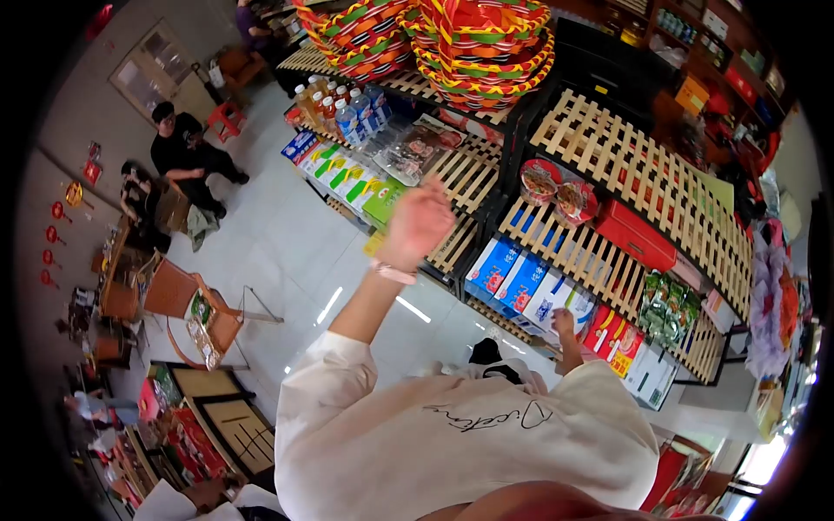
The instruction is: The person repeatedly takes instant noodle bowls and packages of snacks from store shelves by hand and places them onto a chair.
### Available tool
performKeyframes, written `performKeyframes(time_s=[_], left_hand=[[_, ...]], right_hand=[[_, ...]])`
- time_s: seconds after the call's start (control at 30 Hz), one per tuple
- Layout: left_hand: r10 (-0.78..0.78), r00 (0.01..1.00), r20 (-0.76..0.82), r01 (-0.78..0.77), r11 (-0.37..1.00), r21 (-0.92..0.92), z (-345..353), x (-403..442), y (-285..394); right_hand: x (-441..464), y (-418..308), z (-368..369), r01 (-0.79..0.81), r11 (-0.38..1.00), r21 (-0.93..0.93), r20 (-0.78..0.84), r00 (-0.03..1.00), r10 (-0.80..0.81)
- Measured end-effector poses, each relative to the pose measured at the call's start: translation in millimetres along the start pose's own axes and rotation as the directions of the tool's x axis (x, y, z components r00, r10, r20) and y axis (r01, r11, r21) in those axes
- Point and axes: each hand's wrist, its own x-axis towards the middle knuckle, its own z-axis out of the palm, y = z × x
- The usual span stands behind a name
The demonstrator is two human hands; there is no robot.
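The left hand point(421, 224) is being held raised before the slatted shelf point(473, 178), its fingers partly curled, with no grip being shown; packaged snacks point(413, 154) are being displayed just beyond it. The right hand point(565, 324) is being held near the white-and-blue carton point(544, 298); whether it is being gripped cannot be told. Bottles point(349, 122), noodle bowls point(575, 201) and green packets point(667, 311) are being supported on shelves. No item is visibly being moved, so neither a finished nor a remaining step is being shown.
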Motion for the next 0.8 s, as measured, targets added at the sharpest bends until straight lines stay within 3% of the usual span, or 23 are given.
performKeyframes(time_s=[0.03, 0.07, 0.1, 0.13, 0.2, 0.23, 0.3, 0.33, 0.37, 0.4, 0.43, 0.47, 0.5, 0.53, 0.57, 0.6, 0.63, 0.7, 0.73, 0.77, 0.8], left_hand=[[-0.143, 0.983, -0.117, 0.148, 0.988, 0.033, 5.8, 7.5, -17.8], [-0.283, 0.932, -0.229, 0.302, 0.952, 0.053, 24.2, 14.5, -32.1], [-0.234, 0.940, -0.247, 0.278, 0.947, 0.160, 52.5, 14.4, -44.3], [-0.099, 0.991, -0.095, 0.122, 0.954, 0.273, 81.9, 19.6, -46.8], [0.120, 0.969, 0.217, -0.200, 0.896, 0.396, 114.2, 22.1, -49.4], [0.047, 0.912, 0.407, -0.230, 0.882, 0.412, 108.5, 31.6, -45.6], [-0.140, 0.664, 0.735, -0.291, 0.856, 0.426, 89.8, 67.3, -29.7], [-0.194, 0.830, 0.523, -0.305, 0.628, 0.716, 80.1, 81.7, -28.8], [-0.131, 0.881, 0.454, -0.462, -0.040, 0.886, 67.8, 98.6, -48.5], [-0.066, 0.923, 0.380, -0.318, -0.690, 0.651, 58.6, 114.9, -69.4], [-0.117, 0.961, 0.251, -0.188, -0.942, 0.279, 14.3, 119.7, -78.5], [-0.166, 0.979, 0.116, -0.143, -0.972, -0.185, -30.2, 124.4, -87.6], [-0.261, 0.924, -0.281, -0.229, -0.963, 0.139, -70.1, 142.1, -93.0], [-0.311, 0.711, -0.631, -0.036, -0.912, 0.408, -109.3, 159.7, -98.5], [-0.434, 0.832, -0.346, -0.175, -0.796, 0.579, -153.4, 154.5, -106.8], [-0.418, 0.840, -0.345, -0.161, -0.800, 0.579, -168.7, 151.2, -114.9], [-0.406, 0.846, -0.345, -0.148, -0.801, 0.580, -179.3, 148.9, -123.0], [-0.444, 0.832, -0.332, -0.136, -0.745, 0.653, -193.5, 158.4, -134.7], [-0.488, 0.811, -0.323, -0.126, -0.684, 0.718, -196.0, 164.4, -139.3], [-0.469, 0.821, -0.326, -0.027, -0.602, 0.798, -198.7, 172.4, -146.3], [-0.456, 0.861, -0.224, -0.005, -0.449, 0.894, -201.3, 179.1, -152.9]], right_hand=[[5.4, -30.4, -3.9, -0.007, 0.996, 0.085, -0.074, 0.997, 0.014], [13.8, -61.7, -9.2, -0.024, 0.971, 0.237, -0.047, 0.998, 0.037], [27.1, -89.6, -10.5, 0.007, 0.950, 0.311, -0.111, 0.993, 0.029], [50.4, -107.4, -14.8, 0.028, 0.898, 0.439, -0.090, 0.996, 0.013], [91.2, -129.1, -31.1, 0.142, 0.886, 0.441, -0.056, 0.990, -0.131], [102.3, -151.9, -26.6, 0.100, 0.884, 0.457, -0.192, 0.981, -0.012], [112.3, -201.6, -24.4, -0.010, 0.871, 0.492, -0.226, 0.964, 0.139], [119.4, -219.8, -22.6, -0.021, 0.863, 0.505, -0.264, 0.948, 0.178], [134.7, -230.2, -21.1, -0.012, 0.862, 0.506, -0.292, 0.938, 0.185], [148.3, -229.0, -19.4, -0.017, 0.864, 0.503, -0.316, 0.927, 0.202], [161.7, -223.5, -18.7, -0.019, 0.878, 0.479, -0.269, 0.948, 0.167], [175.4, -224.3, -22.3, -0.007, 0.892, 0.453, -0.224, 0.967, 0.122], [194.3, -214.8, -14.8, 0.119, 0.858, 0.500, -0.341, 0.937, 0.069], [213.5, -205.2, -7.6, 0.253, 0.815, 0.521, -0.455, 0.891, 0.014], [232.5, -195.5, -0.5, 0.383, 0.768, 0.514, -0.558, 0.829, -0.040], [227.1, -199.8, 3.1, 0.331, 0.862, 0.384, -0.602, 0.798, -0.038], [182.9, -236.6, -6.6, 0.247, 0.862, 0.442, -0.526, 0.850, 0.026], [194.1, -217.8, -14.8, 0.277, 0.892, 0.356, -0.449, 0.888, -0.096], [195.3, -212.1, -22.8, 0.176, 0.901, 0.396, -0.316, 0.948, -0.046], [192.3, -204.2, -21.0, 0.220, 0.803, 0.553, -0.371, 0.929, 0.001], [168.6, -218.1, -14.6, 0.278, 0.676, 0.683, -0.418, 0.907, 0.049]])
